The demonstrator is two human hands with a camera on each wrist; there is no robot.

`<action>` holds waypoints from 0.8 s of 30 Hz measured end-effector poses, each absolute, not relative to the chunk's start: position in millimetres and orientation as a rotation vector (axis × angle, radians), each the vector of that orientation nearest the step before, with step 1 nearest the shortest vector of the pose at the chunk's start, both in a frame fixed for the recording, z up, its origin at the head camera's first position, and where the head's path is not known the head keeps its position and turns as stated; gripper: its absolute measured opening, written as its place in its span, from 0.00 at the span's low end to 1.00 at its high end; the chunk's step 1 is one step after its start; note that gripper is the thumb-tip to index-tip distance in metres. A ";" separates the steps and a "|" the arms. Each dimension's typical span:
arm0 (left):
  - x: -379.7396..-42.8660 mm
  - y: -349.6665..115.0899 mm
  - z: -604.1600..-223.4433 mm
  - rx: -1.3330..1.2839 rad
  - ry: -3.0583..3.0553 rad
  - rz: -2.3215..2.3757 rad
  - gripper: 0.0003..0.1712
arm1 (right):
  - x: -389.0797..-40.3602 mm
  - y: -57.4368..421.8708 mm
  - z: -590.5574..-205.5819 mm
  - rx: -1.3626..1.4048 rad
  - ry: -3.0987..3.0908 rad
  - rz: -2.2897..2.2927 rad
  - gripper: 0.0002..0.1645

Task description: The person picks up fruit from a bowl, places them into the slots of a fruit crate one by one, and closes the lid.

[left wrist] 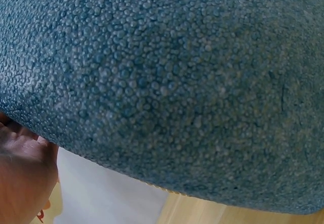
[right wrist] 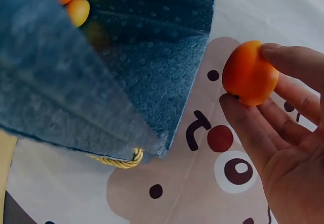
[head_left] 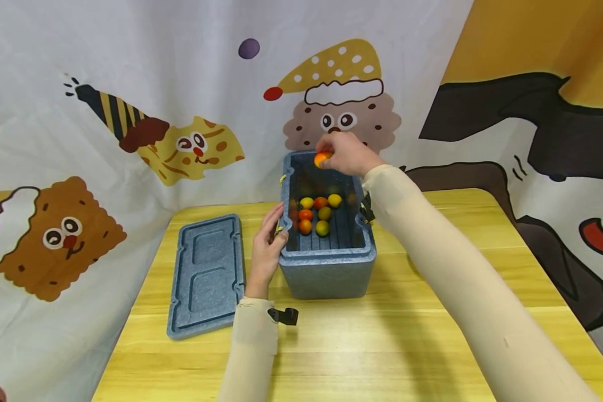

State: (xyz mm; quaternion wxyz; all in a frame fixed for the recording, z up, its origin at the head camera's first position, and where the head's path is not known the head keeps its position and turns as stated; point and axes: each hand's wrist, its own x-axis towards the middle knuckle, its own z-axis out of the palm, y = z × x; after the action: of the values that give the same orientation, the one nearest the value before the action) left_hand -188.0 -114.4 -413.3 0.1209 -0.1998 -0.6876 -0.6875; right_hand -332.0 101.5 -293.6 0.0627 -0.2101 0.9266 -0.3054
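My right hand (head_left: 349, 153) pinches a smooth orange fruit (right wrist: 250, 73) between thumb and fingertips, above the far end of a blue-grey foam box (head_left: 326, 273). In the right wrist view the fruit is just beyond the box's corner, with a small dark spot at its lower end. Inside the box, several small fruits lie in rows on the ribbed floor, among them a yellow one (head_left: 334, 200), a red-orange one (head_left: 306, 215) and a green one (head_left: 322, 228). My left hand (head_left: 267, 251) rests against the box's left side, fingers extended along the wall and thumb at the rim.
A matching foam lid (head_left: 211, 279) lies flat on the wooden table (head_left: 331, 352), left of the box. Yellow cord (right wrist: 119, 161) shows at the box's side. A printed cloth (head_left: 181, 67) hangs close behind the table. My right forearm partly covers something at the right.
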 end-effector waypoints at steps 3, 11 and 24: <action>-187.4 -113.6 -412.8 -0.578 -2.020 -2.009 0.30 | -333.1 102.5 -295.6 -0.624 2.796 -0.916 0.23; -187.4 -112.9 -413.1 -0.575 -2.015 -2.014 0.30 | -336.5 105.9 -299.9 -0.643 2.810 -0.888 0.22; -188.2 -115.4 -413.2 -0.571 -2.029 -2.017 0.30 | -330.3 107.9 -299.4 -0.646 2.816 -0.875 0.23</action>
State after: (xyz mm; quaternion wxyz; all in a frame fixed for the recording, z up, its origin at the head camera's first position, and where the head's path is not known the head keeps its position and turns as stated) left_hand -188.2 -115.4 -413.2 0.1119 -0.1946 -0.6912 -0.6870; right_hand -330.3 107.9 -299.4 0.0615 -0.2136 0.9311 -0.2892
